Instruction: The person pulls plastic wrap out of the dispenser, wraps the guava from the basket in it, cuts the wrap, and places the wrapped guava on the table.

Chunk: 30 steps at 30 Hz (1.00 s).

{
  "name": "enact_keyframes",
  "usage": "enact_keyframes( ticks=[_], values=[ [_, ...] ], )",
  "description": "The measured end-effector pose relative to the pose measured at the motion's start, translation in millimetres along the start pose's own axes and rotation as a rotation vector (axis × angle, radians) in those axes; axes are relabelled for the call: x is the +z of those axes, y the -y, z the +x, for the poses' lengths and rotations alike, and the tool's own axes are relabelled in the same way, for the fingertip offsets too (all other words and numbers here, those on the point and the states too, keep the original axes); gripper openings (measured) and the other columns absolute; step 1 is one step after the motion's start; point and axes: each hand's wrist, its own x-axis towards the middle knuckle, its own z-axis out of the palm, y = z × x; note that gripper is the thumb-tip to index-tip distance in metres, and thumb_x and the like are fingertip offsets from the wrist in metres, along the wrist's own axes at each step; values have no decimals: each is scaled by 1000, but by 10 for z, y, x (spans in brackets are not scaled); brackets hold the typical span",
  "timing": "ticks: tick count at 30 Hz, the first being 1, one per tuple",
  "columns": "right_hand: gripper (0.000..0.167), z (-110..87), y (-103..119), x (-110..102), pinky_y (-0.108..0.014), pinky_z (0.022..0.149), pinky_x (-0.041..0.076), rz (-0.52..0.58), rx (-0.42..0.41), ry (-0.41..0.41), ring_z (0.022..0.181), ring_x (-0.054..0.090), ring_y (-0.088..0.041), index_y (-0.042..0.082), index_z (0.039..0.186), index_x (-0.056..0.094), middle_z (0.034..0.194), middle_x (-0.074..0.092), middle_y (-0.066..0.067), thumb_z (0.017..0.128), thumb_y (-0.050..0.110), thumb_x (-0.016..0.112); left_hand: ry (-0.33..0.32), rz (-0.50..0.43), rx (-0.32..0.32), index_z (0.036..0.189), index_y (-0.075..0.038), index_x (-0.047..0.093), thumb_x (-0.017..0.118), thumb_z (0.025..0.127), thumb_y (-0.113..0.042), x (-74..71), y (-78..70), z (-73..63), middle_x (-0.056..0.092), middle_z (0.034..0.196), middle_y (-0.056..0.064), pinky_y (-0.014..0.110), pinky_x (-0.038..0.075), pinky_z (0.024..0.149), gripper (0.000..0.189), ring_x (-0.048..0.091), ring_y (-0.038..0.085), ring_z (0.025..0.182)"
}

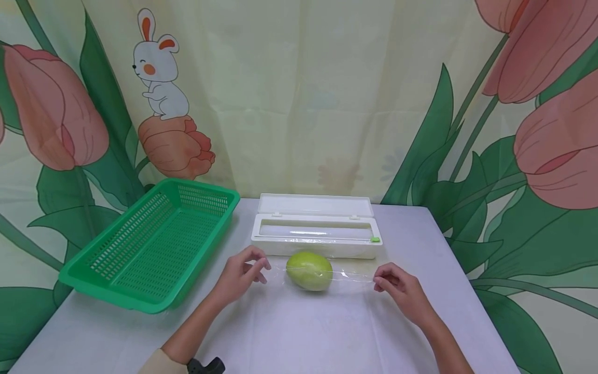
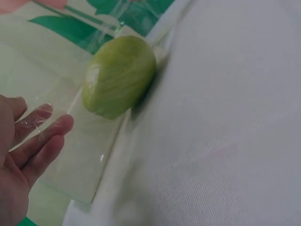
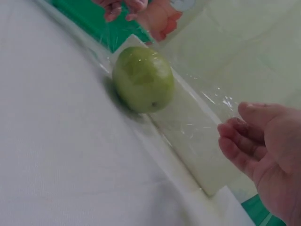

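Note:
A smooth green oval fruit, which looks like a mango (image 1: 309, 271), lies on the table just in front of a white cling film box (image 1: 317, 250). Clear cling film (image 1: 351, 276) stretches from the box across the fruit, its front edge running between both hands. At the fruit's left, my left hand (image 1: 240, 274) pinches one end of this edge; the film creases over its fingers (image 2: 59, 125). My right hand (image 1: 403, 292) pinches the other end between thumb and fingers, to the right of the fruit. Neither hand touches the fruit.
The box's lid (image 1: 317, 204) stands raised at the back, with a film roll (image 1: 303, 231) inside and a small green slider (image 1: 375, 239) at its right. A green plastic basket (image 1: 170, 306) occupies the table's left side. Behind hangs a printed curtain (image 1: 299, 104).

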Motion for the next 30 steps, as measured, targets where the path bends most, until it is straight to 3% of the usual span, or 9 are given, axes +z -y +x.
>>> enact_keyframes(
  ticks=[6, 10, 15, 21, 25, 30],
  values=[
    [25, 2, 0, -16, -16, 77, 56, 41, 12, 11, 84, 66, -6, 5, 106, 59, 95, 64, -7, 85, 7, 72, -10, -27, 8, 101, -10, 55, 56, 98, -22, 10, -13, 40, 67, 91, 16, 37, 60, 63, 12, 69, 30, 62],
    [34, 19, -4, 8, -13, 78, 55, -38, -20, -9, 86, 63, -4, 5, 109, 54, 97, 61, -6, 82, 5, 75, -15, -27, 12, 102, -10, 54, 54, 99, -23, 10, -24, 57, 67, 91, 13, 31, 60, 62, 13, 69, 26, 61],
    [19, 47, -10, 34, -8, 77, 52, -108, -67, -71, 84, 61, -4, 6, 101, 58, 91, 61, -1, 86, 4, 70, -16, -29, 20, 103, -11, 53, 54, 99, -21, 5, -42, 93, 68, 92, 16, 30, 59, 62, 11, 70, 31, 63],
    [10, 66, 4, 28, -10, 76, 54, -60, -63, -85, 81, 63, -6, 6, 98, 61, 90, 64, -5, 90, 4, 65, -17, -46, 33, 102, -10, 53, 54, 99, -21, -11, -54, 116, 67, 93, 20, 31, 59, 61, 11, 69, 38, 64],
    [8, 80, 21, 12, -10, 79, 52, -57, -44, -123, 93, 60, 1, 12, 96, 60, 99, 66, -5, 93, 5, 62, -17, -50, 21, 103, -10, 53, 55, 99, -21, -18, -55, 111, 67, 93, 20, 30, 59, 61, 11, 68, 40, 65],
    [2, 101, 43, -29, -9, 88, 49, 114, -15, -141, 105, 62, 5, 4, 96, 57, 111, 70, -2, 96, 6, 58, -27, -45, 3, 103, -10, 53, 54, 99, -19, -16, -37, 105, 67, 92, 21, 29, 58, 59, 10, 68, 40, 63]
  ],
)
